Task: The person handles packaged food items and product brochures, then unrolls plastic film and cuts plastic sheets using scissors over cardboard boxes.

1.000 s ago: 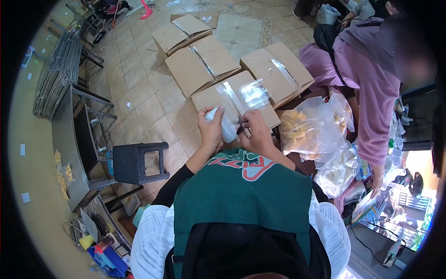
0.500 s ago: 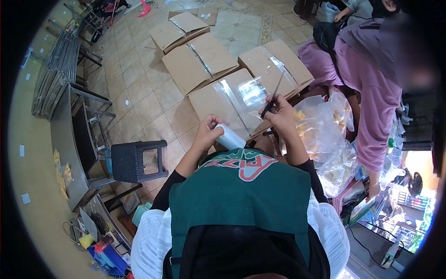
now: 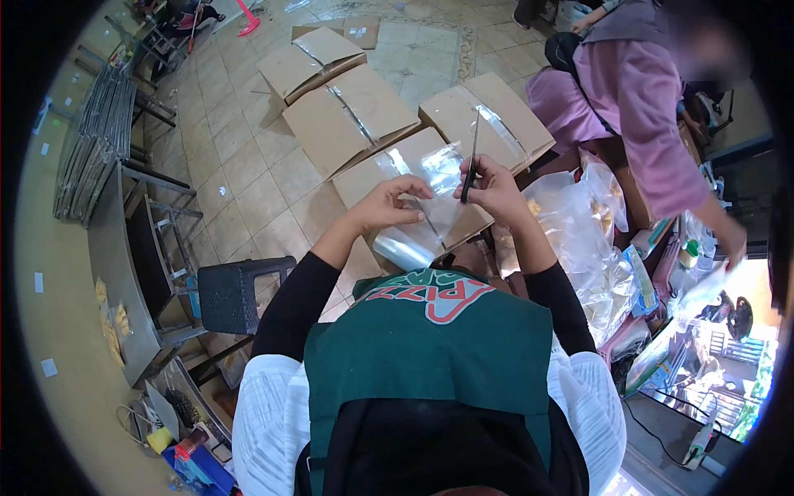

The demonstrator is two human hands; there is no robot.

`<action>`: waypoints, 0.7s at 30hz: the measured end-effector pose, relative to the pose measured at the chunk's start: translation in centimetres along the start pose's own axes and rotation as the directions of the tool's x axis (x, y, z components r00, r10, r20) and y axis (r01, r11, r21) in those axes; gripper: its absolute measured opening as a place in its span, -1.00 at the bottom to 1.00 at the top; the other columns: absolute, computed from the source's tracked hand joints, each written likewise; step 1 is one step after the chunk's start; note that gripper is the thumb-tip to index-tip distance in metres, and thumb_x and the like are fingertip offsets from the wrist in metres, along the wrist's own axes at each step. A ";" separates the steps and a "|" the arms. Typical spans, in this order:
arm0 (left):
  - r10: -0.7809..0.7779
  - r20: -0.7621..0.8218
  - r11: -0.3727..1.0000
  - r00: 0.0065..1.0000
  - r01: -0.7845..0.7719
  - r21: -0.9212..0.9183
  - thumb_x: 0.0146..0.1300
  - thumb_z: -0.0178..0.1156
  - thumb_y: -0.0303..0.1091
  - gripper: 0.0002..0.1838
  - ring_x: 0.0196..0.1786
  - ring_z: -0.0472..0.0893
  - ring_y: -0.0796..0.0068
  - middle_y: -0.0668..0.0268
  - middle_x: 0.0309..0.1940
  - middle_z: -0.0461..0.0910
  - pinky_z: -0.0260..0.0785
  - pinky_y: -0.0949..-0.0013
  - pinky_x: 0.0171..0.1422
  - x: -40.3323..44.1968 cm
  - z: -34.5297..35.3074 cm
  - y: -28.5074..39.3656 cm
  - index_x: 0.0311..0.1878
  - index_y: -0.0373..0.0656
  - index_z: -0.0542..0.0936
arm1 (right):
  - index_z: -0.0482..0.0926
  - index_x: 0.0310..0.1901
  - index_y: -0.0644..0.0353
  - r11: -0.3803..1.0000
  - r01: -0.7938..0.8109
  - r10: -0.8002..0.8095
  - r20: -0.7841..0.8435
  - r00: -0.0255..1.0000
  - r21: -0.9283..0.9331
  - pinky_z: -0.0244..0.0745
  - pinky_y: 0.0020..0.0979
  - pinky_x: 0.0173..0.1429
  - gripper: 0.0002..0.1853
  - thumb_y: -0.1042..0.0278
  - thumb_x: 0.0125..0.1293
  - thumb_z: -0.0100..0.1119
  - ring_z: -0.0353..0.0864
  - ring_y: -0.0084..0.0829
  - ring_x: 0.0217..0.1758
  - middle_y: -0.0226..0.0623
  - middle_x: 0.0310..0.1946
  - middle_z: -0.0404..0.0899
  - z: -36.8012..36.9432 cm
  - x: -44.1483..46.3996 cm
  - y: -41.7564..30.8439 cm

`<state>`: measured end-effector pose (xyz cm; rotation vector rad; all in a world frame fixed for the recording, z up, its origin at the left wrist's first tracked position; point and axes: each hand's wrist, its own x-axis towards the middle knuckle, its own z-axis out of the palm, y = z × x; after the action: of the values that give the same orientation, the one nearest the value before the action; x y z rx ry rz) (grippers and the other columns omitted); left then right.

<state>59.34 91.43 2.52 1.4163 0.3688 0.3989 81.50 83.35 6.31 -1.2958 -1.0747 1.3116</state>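
Note:
My right hand (image 3: 495, 197) is closed on a pair of scissors (image 3: 474, 153) with dark handles and blades pointing up and away. My left hand (image 3: 382, 205) hovers over the nearest carton, its thumb and fingers apart. Just below it, a roll of clear plastic film (image 3: 404, 249) rests at the near edge of that carton, against my green apron (image 3: 430, 331). Thin transparent film shows between my hands, but whether either hand touches it is hard to see. A shiny clear plastic piece (image 3: 442, 168) lies on the carton beyond.
Several taped cardboard cartons (image 3: 351, 112) stand ahead. At right are bags of yellowish food (image 3: 571, 219) and a person in pink (image 3: 657, 124) reaching toward a cluttered shelf. A dark stool (image 3: 236, 296) and tables (image 3: 124, 273) are at left.
My left hand has let go of the film roll and moved up and right, toward the scissors. The scissors have swung more upright. The other person's arm has moved right.

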 end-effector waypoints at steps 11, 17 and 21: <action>-0.061 0.026 0.998 0.998 0.061 0.001 0.11 0.19 -0.47 -0.73 -0.21 0.44 0.72 0.50 -0.15 0.55 0.34 0.54 -0.11 2.3 0.5 0.6 -0.08 -0.13 0.59 | 0.41 -0.05 0.32 0.992 0.028 -0.033 -0.040 0.999 -0.121 0.51 -0.51 -0.21 -0.53 0.73 -0.09 0.18 0.55 -0.54 -0.24 -0.32 -0.23 0.48 -5.6 -5.6 -0.2; -0.114 0.023 0.970 0.993 0.117 -0.212 0.24 -0.27 0.29 -0.31 -0.16 0.32 0.62 0.48 -0.11 0.54 0.14 0.48 0.05 2.6 0.3 0.6 -0.04 -0.10 0.59 | 0.49 -0.05 0.35 0.933 -0.293 0.334 0.200 0.921 -0.207 0.47 -0.48 -0.11 -0.47 0.74 -0.21 0.17 0.52 -0.55 -0.22 -0.38 -0.26 0.51 -8.2 -9.3 -0.2; -0.133 0.037 0.959 0.990 0.138 -0.246 0.17 -0.64 0.47 0.03 -0.09 0.34 0.53 0.30 -0.08 0.54 0.03 0.46 0.21 2.7 0.1 0.9 -0.03 -0.29 0.56 | 0.55 -0.11 0.32 0.922 -0.206 0.282 0.204 0.937 -0.326 0.41 -0.55 -0.13 -0.56 0.59 -0.17 0.23 0.48 -0.59 -0.29 -0.39 -0.33 0.56 -6.9 -9.1 1.3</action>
<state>61.71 92.70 3.37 1.1427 0.3833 0.3071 88.06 73.94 6.06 -1.5626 -1.3606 1.5751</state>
